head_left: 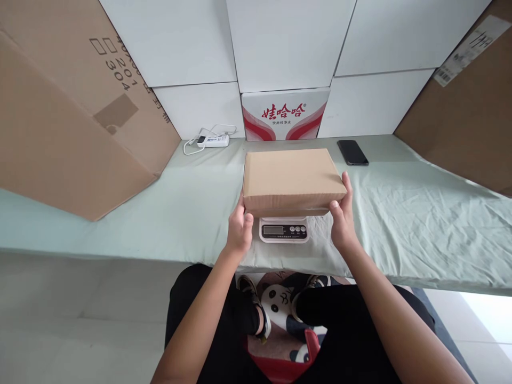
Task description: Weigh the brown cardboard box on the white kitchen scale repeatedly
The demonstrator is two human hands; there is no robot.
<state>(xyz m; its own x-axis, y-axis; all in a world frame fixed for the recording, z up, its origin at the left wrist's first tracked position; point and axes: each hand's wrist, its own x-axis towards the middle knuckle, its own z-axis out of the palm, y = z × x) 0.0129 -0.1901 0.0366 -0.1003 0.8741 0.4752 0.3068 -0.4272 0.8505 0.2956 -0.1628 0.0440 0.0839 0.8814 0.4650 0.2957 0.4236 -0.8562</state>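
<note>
A closed brown cardboard box (294, 173) is held level between my two hands, over a small white digital kitchen scale (284, 230). My left hand (240, 226) grips the box's left side near the front corner, thumb at the front. On the right side, my right hand (342, 216) grips it with the thumb at the front lower corner and fingers along the side. The scale's display and buttons show in front of the box, while its weighing plate is mostly hidden underneath. Whether the box touches the plate, I cannot tell.
Large cardboard sheets or boxes stand at the left (72, 117) and right (476, 106). At the back are a white power strip (214, 141) with its cord, a black phone (352, 152) and a red-and-white carton (285, 114). A pale green cloth (192, 197) covers the table.
</note>
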